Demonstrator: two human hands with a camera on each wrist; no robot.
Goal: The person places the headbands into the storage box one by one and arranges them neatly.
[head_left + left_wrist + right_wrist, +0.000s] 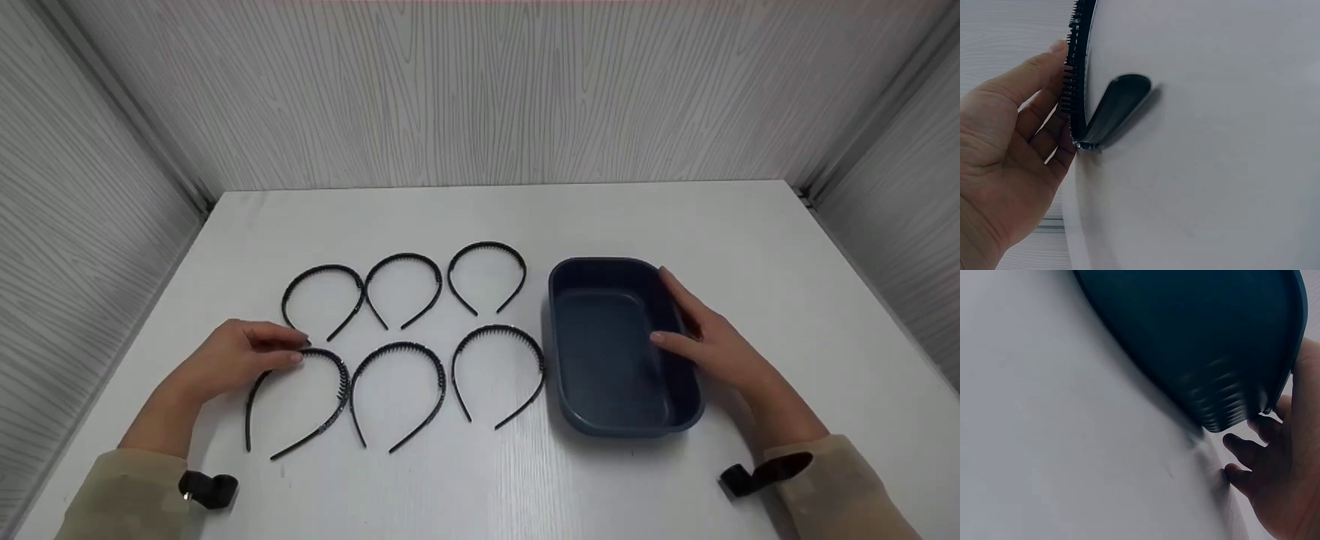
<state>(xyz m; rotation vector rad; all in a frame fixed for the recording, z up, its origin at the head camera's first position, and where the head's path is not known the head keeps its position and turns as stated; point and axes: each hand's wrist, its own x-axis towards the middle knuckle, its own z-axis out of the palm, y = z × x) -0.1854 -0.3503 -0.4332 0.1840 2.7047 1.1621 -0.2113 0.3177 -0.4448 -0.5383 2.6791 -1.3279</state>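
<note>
My left hand (pixel 236 360) pinches the toothed top of the front-left black headband (pixel 344 379) between thumb and fingers. In the left wrist view the thumb lies at the comb teeth of the headband (pixel 1075 73), and the other fingers go behind the band. On the right, my right hand (pixel 705 337) grips the side wall of a dark blue plastic bin (pixel 607 352), thumb over the rim and fingers outside. Nothing lies in the bin. The right wrist view shows the bin's underside or outer wall (pixel 1196 332) beside the fingers.
Two more black headbands, a middle one (pixel 397 345) and a right one (pixel 497 328), complete the front row. Behind lie three others, at left (pixel 325 267), middle (pixel 405 256) and right (pixel 487 244). Grained panels (pixel 480 90) enclose the white table (pixel 480 487).
</note>
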